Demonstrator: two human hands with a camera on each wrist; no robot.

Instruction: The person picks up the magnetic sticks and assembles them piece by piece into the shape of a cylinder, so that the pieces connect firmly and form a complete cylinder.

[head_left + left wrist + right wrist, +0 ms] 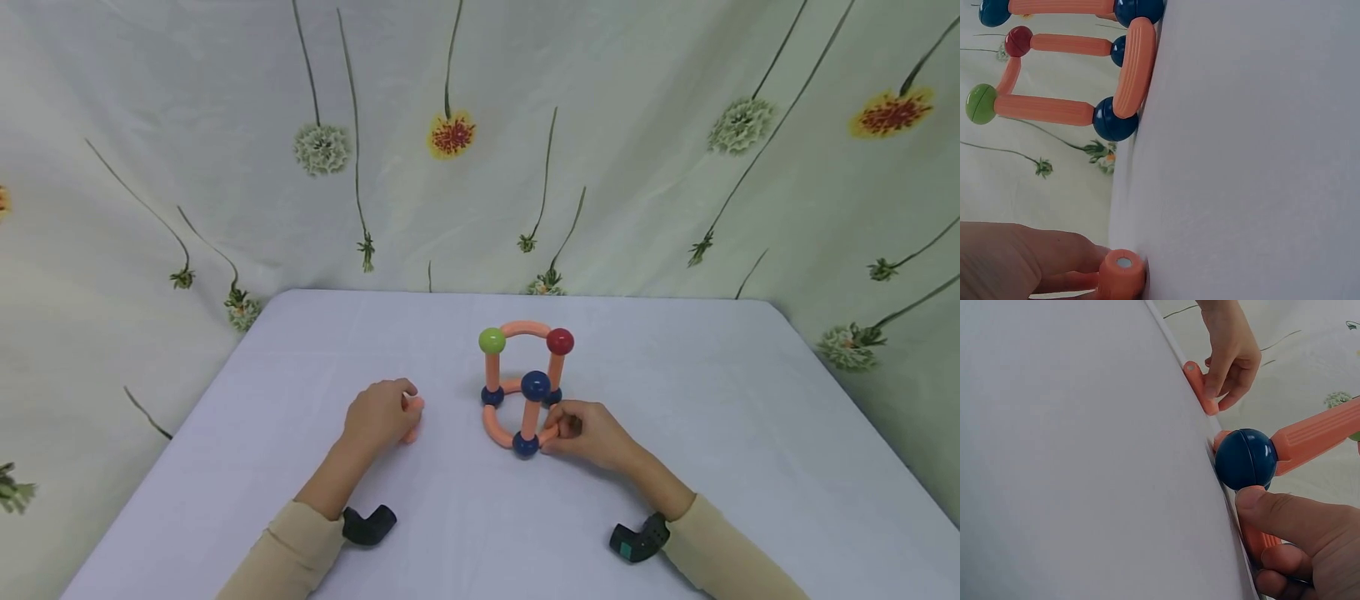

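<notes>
A magnetic ball-and-rod structure stands on the table, its base a ring of curved orange rods (pixel 496 428) joined by dark blue balls (pixel 526 444). Upright orange rods (pixel 1047 110) carry a green ball (pixel 492 340), a red ball (pixel 560 341) and a blue ball (pixel 536 385); one curved rod (pixel 525 327) links green and red. My right hand (pixel 592 435) pinches a base rod (pixel 1254 534) beside the front blue ball. To the left of the structure, my left hand (pixel 378 414) holds a loose orange rod (pixel 1200 387) against the tabletop. A magnet shows at that rod's end.
The table (pixel 465 533) has a white cover. Behind it hangs a pale cloth (pixel 630 192) printed with flowers. Each wrist wears a black camera device, one on the left (pixel 369 526) and one on the right (pixel 640 538).
</notes>
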